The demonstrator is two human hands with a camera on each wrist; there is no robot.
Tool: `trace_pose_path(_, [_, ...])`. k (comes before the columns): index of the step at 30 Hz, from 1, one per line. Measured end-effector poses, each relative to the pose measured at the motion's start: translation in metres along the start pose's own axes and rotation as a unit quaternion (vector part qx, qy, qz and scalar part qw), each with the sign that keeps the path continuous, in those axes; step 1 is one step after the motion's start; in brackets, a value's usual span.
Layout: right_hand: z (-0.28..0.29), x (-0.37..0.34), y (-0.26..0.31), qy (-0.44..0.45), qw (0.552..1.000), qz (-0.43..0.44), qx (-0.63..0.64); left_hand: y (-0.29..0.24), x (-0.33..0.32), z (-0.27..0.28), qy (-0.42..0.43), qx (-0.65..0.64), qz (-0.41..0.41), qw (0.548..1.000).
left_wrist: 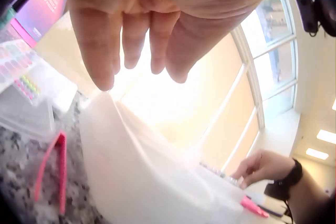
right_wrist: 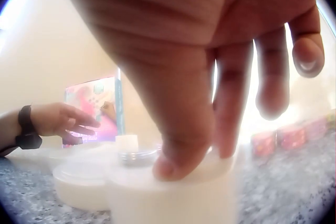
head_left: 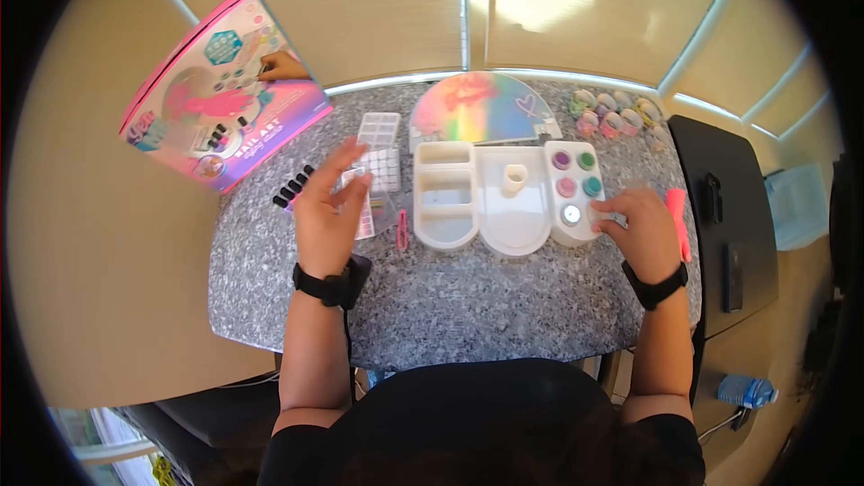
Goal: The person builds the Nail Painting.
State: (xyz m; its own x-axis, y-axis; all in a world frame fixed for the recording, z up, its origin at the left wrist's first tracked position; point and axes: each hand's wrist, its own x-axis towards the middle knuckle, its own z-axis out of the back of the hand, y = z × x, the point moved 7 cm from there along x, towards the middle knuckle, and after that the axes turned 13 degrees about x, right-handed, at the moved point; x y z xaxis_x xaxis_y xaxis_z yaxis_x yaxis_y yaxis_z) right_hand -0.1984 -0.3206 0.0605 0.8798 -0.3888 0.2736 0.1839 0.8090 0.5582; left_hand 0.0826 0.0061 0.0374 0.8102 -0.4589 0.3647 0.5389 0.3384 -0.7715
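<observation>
My right hand (head_left: 641,229) is at the near right corner of the white pot tray (head_left: 576,155). Its thumb and index finger pinch a small pale pot there, mostly hidden by the fingers. Other round pots sit in that tray: a purple pot (head_left: 562,160), a green pot (head_left: 586,161), a pink pot (head_left: 565,187), a teal pot (head_left: 591,186) and a silvery one (head_left: 571,214). My left hand (head_left: 326,211) hovers with loosely extended fingers over the nail sticker sheet (head_left: 364,224) and the box of white nail tips (head_left: 384,162), holding nothing.
A three-part white tray (head_left: 445,227) and a middle tray (head_left: 515,238) adjoin the pot tray, with a rainbow lid (head_left: 477,103) behind. Pink tweezers (head_left: 402,230), dark-capped bottles (head_left: 292,187), a nail art box (head_left: 229,94), glitter jars (head_left: 616,115) and a pink hand form (head_left: 678,216) stand around.
</observation>
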Motion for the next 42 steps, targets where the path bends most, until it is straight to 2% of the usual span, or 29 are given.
trace_pose_path(1, [-0.002, -0.003, 0.002, 0.003, 1.000, 0.006, 0.005, 0.006, 0.004, 0.013, -0.006, 0.006, 0.003, 1.000])
trace_pose_path(3, [-0.002, -0.011, 0.002, -0.028, 0.999, -0.006, -0.019, 0.019, 0.004, 0.053, -0.105, 0.110, 0.030, 0.988])
trace_pose_path(4, [-0.003, -0.014, 0.004, -0.035, 0.999, 0.002, -0.017, 0.026, 0.002, 0.067, -0.109, 0.114, 0.033, 0.987])
trace_pose_path(5, [-0.005, -0.016, 0.004, -0.033, 0.999, 0.005, -0.014, 0.031, -0.001, 0.083, -0.121, 0.266, 0.042, 0.955])
trace_pose_path(6, [-0.006, -0.018, 0.004, -0.040, 0.999, 0.008, -0.014, 0.035, -0.004, 0.094, -0.130, 0.410, 0.050, 0.901])
trace_pose_path(7, [-0.006, -0.020, 0.004, -0.047, 0.999, 0.010, -0.016, 0.039, -0.007, 0.102, -0.132, 0.411, 0.051, 0.900])
trace_pose_path(9, [-0.009, -0.022, 0.001, -0.043, 0.999, -0.001, 0.008, 0.066, -0.018, 0.112, -0.068, 0.462, 0.192, 0.863])
trace_pose_path(10, [-0.010, -0.023, -0.001, -0.039, 0.999, -0.016, 0.031, 0.070, -0.020, 0.113, -0.069, 0.435, 0.207, 0.873])
trace_pose_path(11, [-0.011, -0.024, 0.000, -0.038, 0.999, -0.014, 0.030, 0.077, -0.020, 0.114, -0.070, 0.435, 0.209, 0.873])
trace_pose_path(13, [-0.012, -0.026, 0.001, -0.038, 0.998, -0.032, 0.041, 0.090, -0.019, 0.112, -0.070, 0.356, 0.177, 0.915])
trace_pose_path(17, [-0.014, -0.032, 0.014, -0.060, 0.997, -0.038, 0.009, 0.094, -0.020, 0.116, -0.082, 0.343, 0.209, 0.912])
trace_pose_path(19, [-0.010, -0.033, 0.034, -0.106, 0.994, 0.017, -0.021, 0.069, -0.026, 0.123, -0.122, 0.368, 0.189, 0.902])
trace_pose_path(21, [-0.015, -0.034, 0.035, -0.094, 0.995, 0.024, 0.008, 0.025, -0.029, 0.114, -0.148, 0.345, 0.154, 0.914])
trace_pose_path(23, [-0.022, -0.038, 0.032, -0.077, 0.996, 0.029, 0.040, -0.023, -0.031, 0.089, -0.137, 0.241, 0.076, 0.958])
trace_pose_path(24, [-0.028, -0.039, 0.026, -0.066, 0.996, 0.035, 0.046, -0.039, -0.033, 0.072, -0.113, 0.230, 0.038, 0.966])
trace_pose_path(27, [-0.032, -0.035, 0.021, -0.058, 0.996, 0.045, 0.052, -0.075, -0.037, 0.016, -0.054, 0.256, -0.078, 0.962])
trace_pose_path(28, [-0.033, -0.036, 0.019, -0.057, 0.996, 0.044, 0.052, -0.076, -0.040, 0.006, -0.052, 0.258, -0.079, 0.961])
trace_pose_path(30, [-0.031, -0.036, 0.018, -0.060, 0.995, 0.043, 0.062, -0.070, -0.043, -0.019, 0.002, 0.255, -0.076, 0.964])
trace_pose_path(35, [-0.032, -0.038, 0.018, -0.088, 0.993, 0.050, 0.063, -0.070, -0.044, -0.038, 0.020, 0.330, -0.082, 0.940])
trace_pose_path(42, [-0.034, -0.037, 0.016, -0.084, 0.993, 0.046, 0.071, -0.073, -0.050, -0.051, 0.012, 0.390, -0.110, 0.914])
